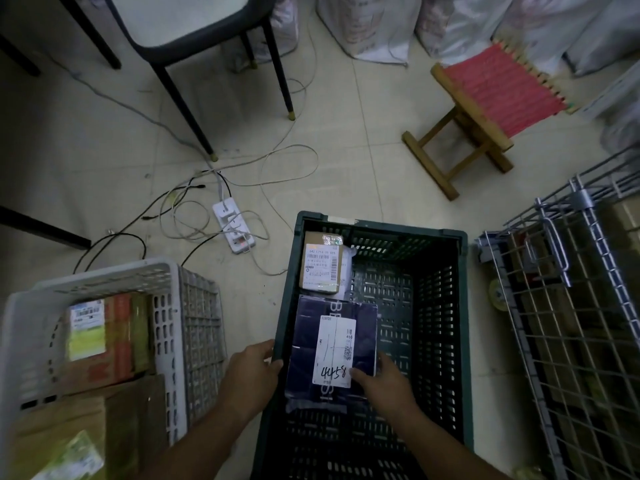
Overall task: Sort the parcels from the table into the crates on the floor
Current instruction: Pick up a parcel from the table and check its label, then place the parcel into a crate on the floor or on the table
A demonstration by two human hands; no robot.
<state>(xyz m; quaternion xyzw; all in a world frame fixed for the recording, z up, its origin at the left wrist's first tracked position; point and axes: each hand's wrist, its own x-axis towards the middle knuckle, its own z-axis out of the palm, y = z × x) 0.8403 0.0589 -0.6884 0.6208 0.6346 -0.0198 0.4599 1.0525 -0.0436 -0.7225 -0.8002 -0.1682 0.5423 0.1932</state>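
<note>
A dark blue parcel [308, 344] with a white label marked 4458 lies inside the dark green crate [446, 306], against its left wall. My left hand [251, 370] holds the parcel's left edge, at the crate's left wall. My right hand [384, 381] grips its lower right corner, thumb on the label. Beyond the blue parcel, a small brown cardboard parcel [322, 263] with a white label lies in the same crate. A white crate [173, 306] at the left holds several cardboard boxes [114, 341].
A wire mesh cart [571, 323] with cartons stands at the right. A white power strip [233, 226] with loose cables lies on the tiled floor beyond the crates. A dark chair [187, 36], a red woven stool [491, 95] and white sacks [374, 26] stand farther back.
</note>
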